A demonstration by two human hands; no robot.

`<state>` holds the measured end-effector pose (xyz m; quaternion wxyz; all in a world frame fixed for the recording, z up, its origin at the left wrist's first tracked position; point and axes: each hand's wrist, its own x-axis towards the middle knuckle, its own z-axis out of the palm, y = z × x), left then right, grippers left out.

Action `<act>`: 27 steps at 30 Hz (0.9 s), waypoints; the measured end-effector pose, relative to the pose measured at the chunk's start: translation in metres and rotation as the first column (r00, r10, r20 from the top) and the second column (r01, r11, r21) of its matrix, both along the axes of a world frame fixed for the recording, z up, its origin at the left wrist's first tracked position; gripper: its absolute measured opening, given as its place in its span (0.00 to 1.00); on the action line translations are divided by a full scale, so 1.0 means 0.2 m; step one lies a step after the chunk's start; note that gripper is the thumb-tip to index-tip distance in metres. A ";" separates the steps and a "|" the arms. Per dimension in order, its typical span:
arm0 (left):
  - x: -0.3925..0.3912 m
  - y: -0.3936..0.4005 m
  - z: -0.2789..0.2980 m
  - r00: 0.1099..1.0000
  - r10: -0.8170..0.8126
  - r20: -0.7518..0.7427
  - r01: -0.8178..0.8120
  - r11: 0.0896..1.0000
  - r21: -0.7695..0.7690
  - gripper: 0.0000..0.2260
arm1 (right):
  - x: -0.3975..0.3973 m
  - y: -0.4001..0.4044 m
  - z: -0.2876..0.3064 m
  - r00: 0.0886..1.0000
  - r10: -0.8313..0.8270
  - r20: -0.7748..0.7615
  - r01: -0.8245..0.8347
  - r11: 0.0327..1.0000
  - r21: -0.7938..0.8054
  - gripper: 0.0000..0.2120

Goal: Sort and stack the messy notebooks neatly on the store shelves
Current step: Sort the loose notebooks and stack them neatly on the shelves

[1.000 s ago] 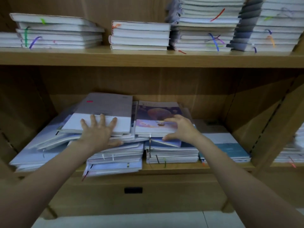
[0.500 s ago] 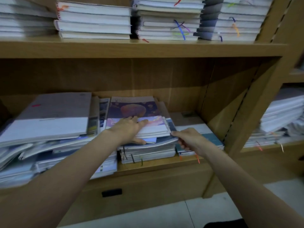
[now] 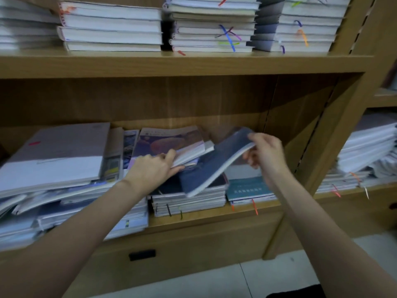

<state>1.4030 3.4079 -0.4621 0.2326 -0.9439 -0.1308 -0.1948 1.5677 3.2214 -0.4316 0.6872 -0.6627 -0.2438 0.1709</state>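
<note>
- Shelves first: we see a lower shelf (image 3: 214, 214) crowded with untidy notebooks and an upper shelf (image 3: 193, 63) carrying four neater stacks, several with coloured ribbon markers hanging out.
- On the lower shelf, our right hand (image 3: 266, 155) pinches the far corner of a dark blue notebook (image 3: 212, 166), thumb on the cover and fingers beneath; the book is tilted up at that end, its near corner resting on the middle stack (image 3: 189, 201).
- Our left hand (image 3: 154, 168) grips the near edge of a purple-covered notebook (image 3: 171, 143), raising it with a few books under it off the middle stack, thumb below and fingers curled on top.
- To the left, a large grey-and-white notebook (image 3: 55, 155) tops a sprawling, slanted heap (image 3: 64, 203) that overhangs the shelf edge.
- To the right, just beside the middle stack, a teal notebook (image 3: 247, 190) lies on a low pile, with orange ribbons dangling over the shelf front.
- Beyond the upright side panel (image 3: 335, 134), a neighbouring bay holds another leaning pile (image 3: 363, 151) of white-edged notebooks.
- Below the shelf we see a wooden front with a dark slot (image 3: 141, 254), and a tiled floor (image 3: 214, 280).
</note>
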 end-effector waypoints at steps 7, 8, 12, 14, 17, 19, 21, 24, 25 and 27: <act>0.01 -0.07 -0.08 0.980 0.107 -0.167 -0.097 0.993 0.070 0.30 | 0.04 -0.16 -0.22 0.933 0.103 -0.345 -0.175 0.967 -0.183 0.14; 0.01 -0.07 -0.08 0.976 0.160 -0.145 -0.149 0.985 0.081 0.32 | 0.03 -0.18 -0.22 0.903 0.127 -0.409 -0.200 0.970 -0.140 0.14; 0.04 -0.10 -0.03 0.940 0.244 -0.238 -0.283 0.949 -0.142 0.35 | 0.04 -0.19 -0.20 0.872 0.163 -0.462 -0.178 0.984 0.011 0.16; 0.08 -0.11 -0.03 0.930 0.269 -0.248 -0.313 0.937 -0.157 0.34 | 0.06 -0.18 -0.15 0.900 0.118 -0.420 -0.109 0.993 0.047 0.14; 0.12 -0.10 -0.04 0.939 0.280 -0.199 -0.299 0.951 -0.075 0.28 | 0.12 -0.21 -0.05 0.916 -0.024 -0.401 0.067 0.993 0.093 0.09; 0.12 -0.09 -0.02 0.948 0.263 -0.178 -0.270 0.963 -0.013 0.26 | 0.17 -0.26 -0.04 0.908 -0.064 -0.413 0.131 0.982 0.137 0.16; 0.11 -0.09 -0.01 0.950 0.255 -0.183 -0.255 0.967 0.020 0.26 | 0.19 -0.29 -0.05 0.912 -0.075 -0.404 0.149 0.977 0.155 0.18; 0.11 -0.09 0.03 0.958 0.243 -0.151 -0.247 0.969 -0.010 0.25 | 0.16 -0.30 -0.06 0.926 -0.045 -0.375 0.120 0.976 0.181 0.10; 0.11 -0.09 0.05 0.964 0.241 -0.112 -0.247 0.968 -0.043 0.24 | 0.15 -0.30 -0.05 0.927 -0.032 -0.373 0.110 0.975 0.191 0.07; 0.09 -0.07 0.09 0.974 0.227 -0.005 -0.226 0.966 -0.124 0.21 | 0.14 -0.28 -0.05 0.919 -0.004 -0.394 0.105 0.967 0.233 0.07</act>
